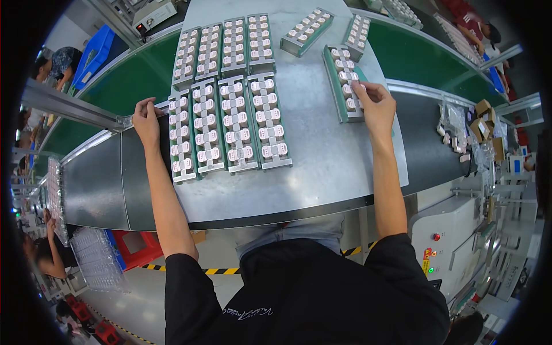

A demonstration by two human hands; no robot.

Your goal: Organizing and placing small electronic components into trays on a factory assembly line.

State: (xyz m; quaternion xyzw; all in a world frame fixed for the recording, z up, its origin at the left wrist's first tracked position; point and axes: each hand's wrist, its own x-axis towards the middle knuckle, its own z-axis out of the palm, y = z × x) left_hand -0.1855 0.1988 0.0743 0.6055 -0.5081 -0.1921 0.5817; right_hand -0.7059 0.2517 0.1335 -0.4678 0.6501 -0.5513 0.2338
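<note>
My right hand [376, 109] is closed at the right edge of a long, narrow metal-and-green tray [334, 80], its thumb and fingertips over the row of small white rounded parts [347, 76] in it. That tray lies tilted on a shiny metal plate [310, 167]. My left hand [146, 122] is at the plate's left side, beside the nearest left tray [181, 138], fingers curled in; whatever they hold, if anything, is hidden. Several similar trays filled with white parts stand in two rows, such as a far one [234, 49] and a near one [267, 123].
Two more filled trays, one slanted [307, 31] and one at the far right [357, 35], lie beyond my right hand. A green belt [425, 60] crosses behind the dark worktop [95, 184]. Plastic bags and cartons [483, 121] sit at right; a machine [454, 230] stands below.
</note>
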